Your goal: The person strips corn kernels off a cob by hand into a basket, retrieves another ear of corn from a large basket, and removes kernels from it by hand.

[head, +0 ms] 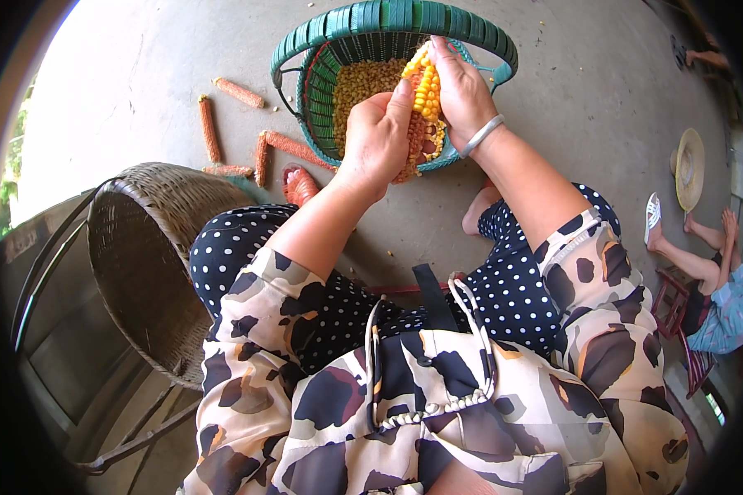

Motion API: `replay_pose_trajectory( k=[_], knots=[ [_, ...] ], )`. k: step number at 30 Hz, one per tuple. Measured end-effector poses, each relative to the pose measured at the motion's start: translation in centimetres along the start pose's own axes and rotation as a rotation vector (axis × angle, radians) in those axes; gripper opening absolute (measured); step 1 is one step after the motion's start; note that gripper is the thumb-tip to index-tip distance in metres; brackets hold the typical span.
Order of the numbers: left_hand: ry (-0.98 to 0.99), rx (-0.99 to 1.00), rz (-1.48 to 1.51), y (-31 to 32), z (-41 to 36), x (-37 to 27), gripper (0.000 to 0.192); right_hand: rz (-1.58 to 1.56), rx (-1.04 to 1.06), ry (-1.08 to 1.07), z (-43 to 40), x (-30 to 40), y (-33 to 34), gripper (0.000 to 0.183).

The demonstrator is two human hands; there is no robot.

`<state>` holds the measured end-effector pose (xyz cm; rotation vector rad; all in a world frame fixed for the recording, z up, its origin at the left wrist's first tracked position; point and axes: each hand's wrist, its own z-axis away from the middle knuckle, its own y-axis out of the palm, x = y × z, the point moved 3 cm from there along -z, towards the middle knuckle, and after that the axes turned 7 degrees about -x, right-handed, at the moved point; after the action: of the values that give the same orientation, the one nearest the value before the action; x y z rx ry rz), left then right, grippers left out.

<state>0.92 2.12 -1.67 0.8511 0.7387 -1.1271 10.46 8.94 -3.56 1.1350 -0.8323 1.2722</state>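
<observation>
A partly shelled ear of corn [428,93] is held between both hands, over the near right part of a green woven basket [312,117]. My left hand [374,136] grips its lower side with the thumb pointing up. My right hand [464,96] wraps the far right side, fingers mostly hidden behind the ear. Yellow kernels cover the upper part; reddish bare cob [416,139] shows lower down. Whether this is one cob or two pressed together, I cannot tell. Loose corn kernels [365,83] fill the basket's bottom, beneath its arched handle [396,17].
Bare corncobs [207,127] lie on the concrete floor [569,111] left of the basket. Close to my left knee, a large wicker basket [167,204] lies tipped, its mouth facing left. A seated person [721,309] and a straw hat [690,170] are at the far right.
</observation>
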Motion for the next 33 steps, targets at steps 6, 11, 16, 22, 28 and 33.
replay_pose_trajectory(
  k=[6, 11, 16, 22, 28, 33],
  knots=[
    [-0.043, -0.018, 0.119, 0.1, 0.2, -0.6, 0.048, -0.018, -0.003, 0.007, -0.2, -0.2, -0.2, 0.041],
    [0.038, -0.031, -0.091, 0.2, 0.0, 0.0, 0.045, 0.103, -0.066, -0.101, -0.7, -0.7, -0.8, 0.050],
    [0.050, -0.036, -0.059, 0.3, 0.1, 0.2, 0.045, 0.072, 0.002, -0.036, -0.8, -1.1, -0.9, 0.034],
    [-0.004, -0.015, -0.022, 0.2, 0.3, -0.1, 0.046, 0.115, 0.000, -0.023, -1.0, -1.5, -1.0, 0.034],
    [-0.081, -0.076, 0.166, 0.1, 0.4, -0.3, 0.046, 0.124, -0.035, -0.070, -1.1, -1.5, -1.1, 0.034],
    [-0.153, -0.048, 0.130, 0.1, 0.4, -0.7, 0.050, 0.188, -0.009, -0.052, -0.8, -1.3, -0.8, 0.034]
  ],
)
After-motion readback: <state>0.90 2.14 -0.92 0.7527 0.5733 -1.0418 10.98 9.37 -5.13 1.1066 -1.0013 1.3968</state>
